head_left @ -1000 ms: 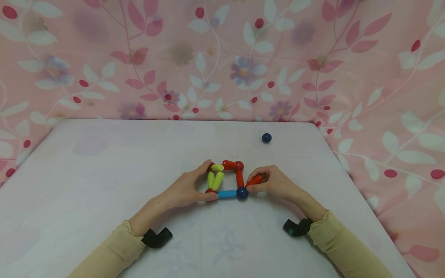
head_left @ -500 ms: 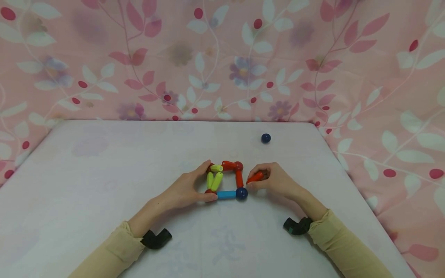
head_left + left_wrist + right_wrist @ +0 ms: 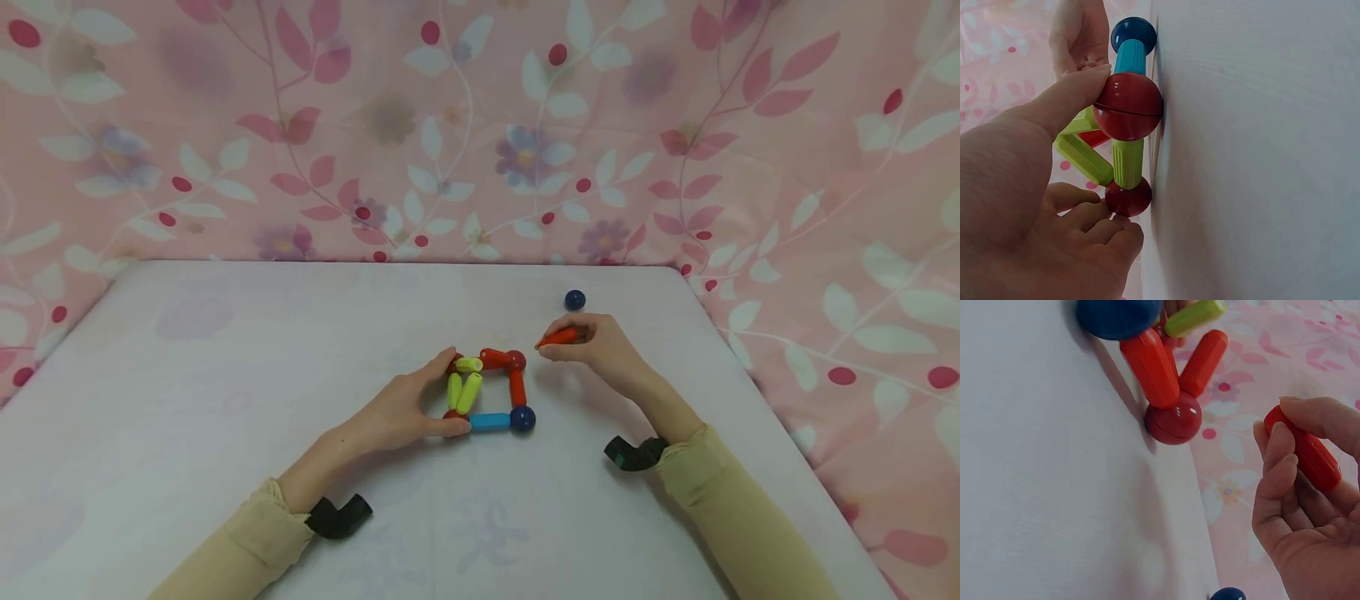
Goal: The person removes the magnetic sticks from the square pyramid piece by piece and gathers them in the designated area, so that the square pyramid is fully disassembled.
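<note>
A frame of magnetic rods and balls lies on the white table in the head view. It has a light blue rod [image 3: 491, 422], a dark blue ball [image 3: 522, 419] at its near right corner, red rods [image 3: 517, 388] and yellow-green rods [image 3: 469, 392]. My left hand [image 3: 390, 408] holds its left side, thumb on the near red ball [image 3: 1129, 106], fingers at the far red ball [image 3: 1129, 197]. My right hand [image 3: 600, 346] pinches a separate red magnetic rod [image 3: 1307, 450], raised to the right of the far right red ball [image 3: 515, 360] and apart from it.
One loose dark blue ball [image 3: 575, 300] sits near the table's back edge, just beyond my right hand. Pink floral cloth [image 3: 465, 125] hangs behind and to the right of the white table [image 3: 225, 375].
My right hand has lifted the red rod from beside the dark blue corner ball and moved it away, toward the back of the table. The left hand and the frame have stayed put.
</note>
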Available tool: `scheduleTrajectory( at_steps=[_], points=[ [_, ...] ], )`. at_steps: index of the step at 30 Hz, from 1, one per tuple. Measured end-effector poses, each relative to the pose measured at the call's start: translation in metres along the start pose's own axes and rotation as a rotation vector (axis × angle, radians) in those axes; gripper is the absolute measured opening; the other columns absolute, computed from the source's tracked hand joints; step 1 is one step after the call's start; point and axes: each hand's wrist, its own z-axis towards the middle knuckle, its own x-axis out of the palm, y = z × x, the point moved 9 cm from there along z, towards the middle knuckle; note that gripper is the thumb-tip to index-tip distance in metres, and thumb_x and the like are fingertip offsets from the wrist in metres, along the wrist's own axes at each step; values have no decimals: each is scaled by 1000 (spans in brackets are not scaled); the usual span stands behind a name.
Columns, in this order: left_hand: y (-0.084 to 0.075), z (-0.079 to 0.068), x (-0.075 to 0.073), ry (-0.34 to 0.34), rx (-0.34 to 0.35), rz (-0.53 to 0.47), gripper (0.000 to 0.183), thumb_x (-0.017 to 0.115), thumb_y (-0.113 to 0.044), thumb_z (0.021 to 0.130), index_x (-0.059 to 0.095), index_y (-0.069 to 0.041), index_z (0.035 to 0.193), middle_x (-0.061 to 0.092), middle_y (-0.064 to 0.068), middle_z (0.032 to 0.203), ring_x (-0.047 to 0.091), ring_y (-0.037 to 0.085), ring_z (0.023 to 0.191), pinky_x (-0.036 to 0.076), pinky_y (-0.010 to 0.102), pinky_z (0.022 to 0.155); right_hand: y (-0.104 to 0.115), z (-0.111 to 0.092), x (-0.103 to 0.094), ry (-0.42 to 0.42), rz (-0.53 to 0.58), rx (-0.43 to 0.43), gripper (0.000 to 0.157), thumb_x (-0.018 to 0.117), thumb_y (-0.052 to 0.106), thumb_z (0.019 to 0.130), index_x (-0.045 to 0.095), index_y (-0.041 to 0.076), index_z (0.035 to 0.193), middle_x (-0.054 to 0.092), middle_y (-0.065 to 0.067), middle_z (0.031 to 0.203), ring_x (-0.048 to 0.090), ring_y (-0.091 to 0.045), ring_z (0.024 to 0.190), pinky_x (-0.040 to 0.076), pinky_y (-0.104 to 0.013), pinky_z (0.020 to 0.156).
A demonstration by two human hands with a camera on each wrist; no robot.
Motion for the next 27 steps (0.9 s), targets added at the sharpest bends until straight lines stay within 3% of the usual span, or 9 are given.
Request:
scheduleTrajectory(
  at_steps=[5, 14, 27],
  points=[
    [-1, 1, 1, -1, 0, 6, 105, 81, -49, 80, 22, -18, 161, 34, -2, 162, 27, 23, 151, 28, 53, 120, -6, 15, -14, -56, 26, 9, 42, 81, 38, 84, 70, 11, 115, 72, -5, 106, 61, -27, 100, 51, -47, 93],
    [1, 1, 0, -2, -3, 10, 105, 81, -50, 80, 21, -19, 161, 33, -1, 162, 27, 24, 151, 29, 53, 119, -22, 26, -29, -85, 33, 14, 38, 80, 35, 86, 72, 12, 116, 74, -2, 109, 62, -22, 105, 48, -31, 92],
    [1, 1, 0, 2, -2, -12, 106, 81, -49, 80, 21, -18, 161, 32, -1, 162, 26, 24, 151, 28, 53, 120, -50, 27, -46, -119, 88, 84, 41, 73, 27, 93, 67, 8, 129, 60, -12, 131, 47, -24, 117, 46, -30, 94]
  ],
)
